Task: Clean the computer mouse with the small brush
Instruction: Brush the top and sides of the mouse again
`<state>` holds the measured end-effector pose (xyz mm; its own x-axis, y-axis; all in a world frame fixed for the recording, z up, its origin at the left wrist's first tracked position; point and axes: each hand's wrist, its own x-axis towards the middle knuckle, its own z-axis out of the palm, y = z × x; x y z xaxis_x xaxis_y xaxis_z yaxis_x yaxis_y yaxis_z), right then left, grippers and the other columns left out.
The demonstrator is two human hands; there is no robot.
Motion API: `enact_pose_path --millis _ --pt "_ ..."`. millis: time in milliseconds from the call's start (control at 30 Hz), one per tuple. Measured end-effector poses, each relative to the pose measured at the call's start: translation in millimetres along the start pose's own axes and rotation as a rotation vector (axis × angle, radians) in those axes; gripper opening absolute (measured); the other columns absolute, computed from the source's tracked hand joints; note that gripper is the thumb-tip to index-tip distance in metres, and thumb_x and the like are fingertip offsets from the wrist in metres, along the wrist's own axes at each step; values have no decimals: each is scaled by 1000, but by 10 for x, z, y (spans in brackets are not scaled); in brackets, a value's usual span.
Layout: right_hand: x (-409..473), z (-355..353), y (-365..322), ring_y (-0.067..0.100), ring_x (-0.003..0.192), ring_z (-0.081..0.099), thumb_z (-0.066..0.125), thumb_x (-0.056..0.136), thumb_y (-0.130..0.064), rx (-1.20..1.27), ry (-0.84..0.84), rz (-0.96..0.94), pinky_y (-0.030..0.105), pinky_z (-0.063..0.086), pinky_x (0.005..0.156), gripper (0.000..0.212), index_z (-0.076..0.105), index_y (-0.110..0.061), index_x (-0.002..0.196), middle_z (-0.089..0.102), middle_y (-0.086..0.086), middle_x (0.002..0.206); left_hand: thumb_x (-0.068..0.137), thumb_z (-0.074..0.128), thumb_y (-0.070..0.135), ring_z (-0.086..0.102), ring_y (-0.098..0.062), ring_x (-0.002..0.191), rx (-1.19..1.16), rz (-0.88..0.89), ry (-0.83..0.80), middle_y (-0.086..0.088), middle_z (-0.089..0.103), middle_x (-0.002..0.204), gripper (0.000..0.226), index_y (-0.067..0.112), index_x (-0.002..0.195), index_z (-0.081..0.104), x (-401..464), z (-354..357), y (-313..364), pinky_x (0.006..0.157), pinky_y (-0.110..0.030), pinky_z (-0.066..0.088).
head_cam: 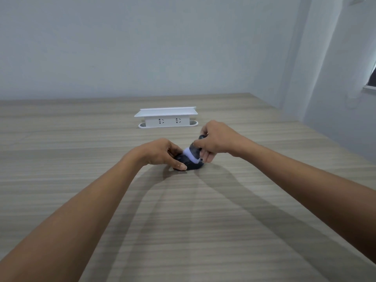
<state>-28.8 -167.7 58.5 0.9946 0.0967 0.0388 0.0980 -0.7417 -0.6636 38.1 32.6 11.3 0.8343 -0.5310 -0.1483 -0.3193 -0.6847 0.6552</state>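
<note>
- the mouse [188,162] is mostly covered by the left hand [162,153] and the brush [193,152].
- the brush handle is hidden inside the right hand [215,143].
- the window [371,78] is cut by the right edge.
- both arms leave the picture below.

Computer mouse [188,162]: a small, dark, rounded body that lay flat on the wood-grain counter [203,220], near its middle; much of its upper surface was covered, leaving chiefly the near edge and left flank exposed. Small brush [193,152]: a dark, stubby handle topped by a rounded knob, with a broad band of white bristles. It was tilted, bristles down and to the left, and these rested against the top of the mouse.
</note>
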Motion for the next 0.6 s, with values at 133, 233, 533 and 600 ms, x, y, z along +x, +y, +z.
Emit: enact_pose_path --millis 133,233,533,600 --pt "24 -107 166 32 69 78 59 83 0 -83 30 65 25 61 62 19 71 4 68 77 20 71 71 92 30 74 -16 107 -2 -20 4 7 81 104 53 23 121 76 24 -2 -31 109 -39 50" --pt "1 -56 220 32 71 77 55 81 0 -116 35 74 27 61 68 23 69 1 63 76 21 70 71 92 30 74 -16 106 -3 -17 -2 7 81 103 52 24 120 76 38 -8 -37 110 -40 49" --pt "-157 13 101 30 64 76 57 83 -4 -33 60 0 18 55 49 17 68 9 79 77 21 72 72 91 33 74 -16 105 39 -9 7 7 81 103 51 24 119 76 30 -17 -12 108 -39 51" --pt "-183 36 90 28 62 76 58 84 -5 -36 46 -3 15 52 46 18 67 11 85 77 20 72 72 91 34 74 -16 105 37 -7 13 7 81 103 51 24 119 76 33 -16 -20 108 -40 51"
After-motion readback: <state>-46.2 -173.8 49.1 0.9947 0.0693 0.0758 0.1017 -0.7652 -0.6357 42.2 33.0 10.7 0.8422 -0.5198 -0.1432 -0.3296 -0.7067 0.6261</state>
